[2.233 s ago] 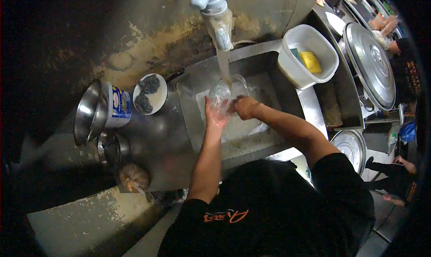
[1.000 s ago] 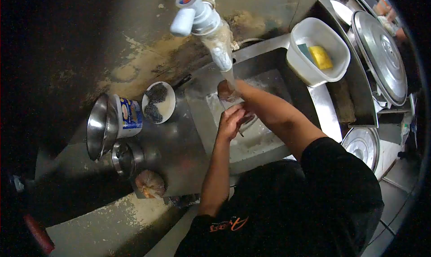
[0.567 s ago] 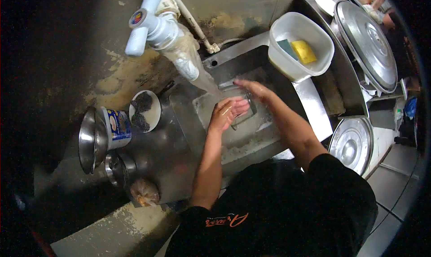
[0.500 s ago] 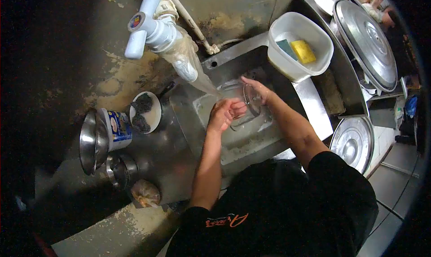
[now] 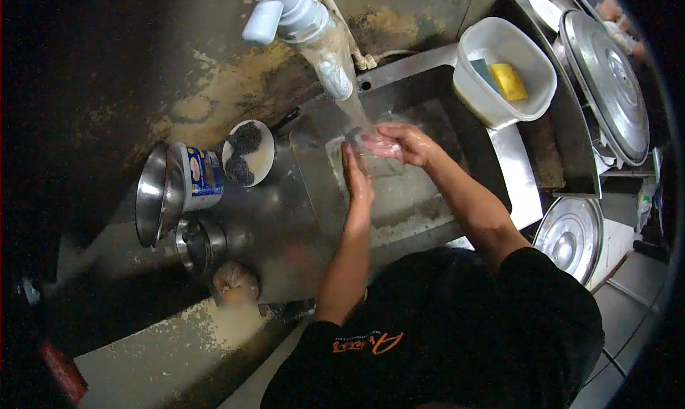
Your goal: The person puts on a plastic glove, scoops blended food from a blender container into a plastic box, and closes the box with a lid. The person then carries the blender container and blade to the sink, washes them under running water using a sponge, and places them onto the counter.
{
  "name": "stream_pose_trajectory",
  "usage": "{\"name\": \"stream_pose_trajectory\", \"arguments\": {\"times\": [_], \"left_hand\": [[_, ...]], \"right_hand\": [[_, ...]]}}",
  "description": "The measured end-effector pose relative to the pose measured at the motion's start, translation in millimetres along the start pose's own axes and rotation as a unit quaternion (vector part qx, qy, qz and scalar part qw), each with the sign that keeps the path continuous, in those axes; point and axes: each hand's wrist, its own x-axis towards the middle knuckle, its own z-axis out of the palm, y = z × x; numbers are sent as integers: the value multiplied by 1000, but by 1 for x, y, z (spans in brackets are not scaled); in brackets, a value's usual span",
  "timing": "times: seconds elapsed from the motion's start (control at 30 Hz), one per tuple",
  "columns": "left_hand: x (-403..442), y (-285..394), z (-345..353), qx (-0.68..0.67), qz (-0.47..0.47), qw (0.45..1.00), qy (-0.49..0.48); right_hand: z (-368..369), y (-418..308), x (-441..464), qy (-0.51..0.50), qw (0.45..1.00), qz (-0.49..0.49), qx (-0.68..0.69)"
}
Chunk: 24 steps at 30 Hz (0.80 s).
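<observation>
Under the tap's (image 5: 292, 13) stream, a clear cup-like vessel (image 5: 362, 139) is held between my two hands above the sink basin (image 5: 421, 213). My left hand (image 5: 359, 177) is against its near left side, the fingers straight and close together. From the right, my right hand (image 5: 407, 143) grips it, with some fingers showing pinkish through the clear wall. Whether those fingers are inside or behind it, I cannot tell. Below the hands, a clear rectangular container (image 5: 389, 168) shows faintly in the cloudy water.
A white tub (image 5: 464, 88) with a yellow sponge (image 5: 508, 82) stands at the sink's right corner. Left of the basin are a white bowl (image 5: 265, 163) with dark scouring pads, a labelled bucket (image 5: 203, 177) and metal bowls (image 5: 151, 195). Large metal lids (image 5: 606, 81) lean at right.
The vessel has come left and tilted under the running water. My left hand has straightened its fingers along it, and my right hand has turned inward over it. The view has shifted.
</observation>
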Motion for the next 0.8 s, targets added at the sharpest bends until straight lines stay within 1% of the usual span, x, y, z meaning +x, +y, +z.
{"name": "stream_pose_trajectory", "arguments": {"times": [0.03,0.07,0.1,0.13,0.17,0.2,0.23,0.3,0.37,0.43,0.47,0.5,0.53,0.57,0.6,0.63,0.67,0.7,0.73,0.77,0.8], "left_hand": [[-8,-2,4,-23,-16,998,49],[-4,-3,2,-90,-21,996,-9],[3,-8,-4,-154,-34,985,-65],[8,-13,-10,-174,-60,981,-67],[13,-13,-15,-192,-86,975,-70],[-8,15,-1,-192,-229,949,-96],[-14,20,-3,-154,-251,951,-91],[-8,23,6,-85,-281,951,-94],[-18,8,9,-151,-232,957,-86],[-15,-7,27,-219,-173,956,-89],[-16,-10,30,-226,-166,957,-71],[-10,-15,25,-227,-178,948,-134],[3,-23,17,-228,-188,935,-197],[16,-29,7,-228,-198,917,-260],[21,-26,9,-208,-194,913,-293],[19,-13,18,-189,-188,907,-326],[15,-5,28,-101,-145,938,-299],[17,-2,29,-120,-161,923,-327],[22,-2,29,-138,-178,907,-355],[37,-12,14,-259,-252,828,-429],[55,-25,-3,-370,-317,723,-490]], "right_hand": [[2,9,10,-11,999,2,-46],[7,30,18,37,995,49,-74],[24,32,12,-42,948,56,-311],[47,25,-2,-116,840,61,-526],[59,19,-12,-182,679,64,-708],[60,20,-19,-142,665,65,-730],[62,21,-26,-106,648,65,-751],[58,6,-32,-33,594,60,-801],[59,11,-41,37,549,58,-833],[45,17,-32,60,686,-17,-725],[36,24,-30,69,749,-52,-657],[35,22,-36,97,867,-43,-488],[34,14,-47,121,946,-33,-298],[31,7,-59,140,985,-22,-94],[24,4,-73,87,994,-51,30],[14,4,-83,77,990,-55,108],[5,8,-92,66,978,-57,188],[0,10,-97,56,961,-59,266],[-1,9,-101,111,952,-52,279],[-13,11,-99,89,947,-43,305],[-31,13,-93,66,941,-35,330]]}}
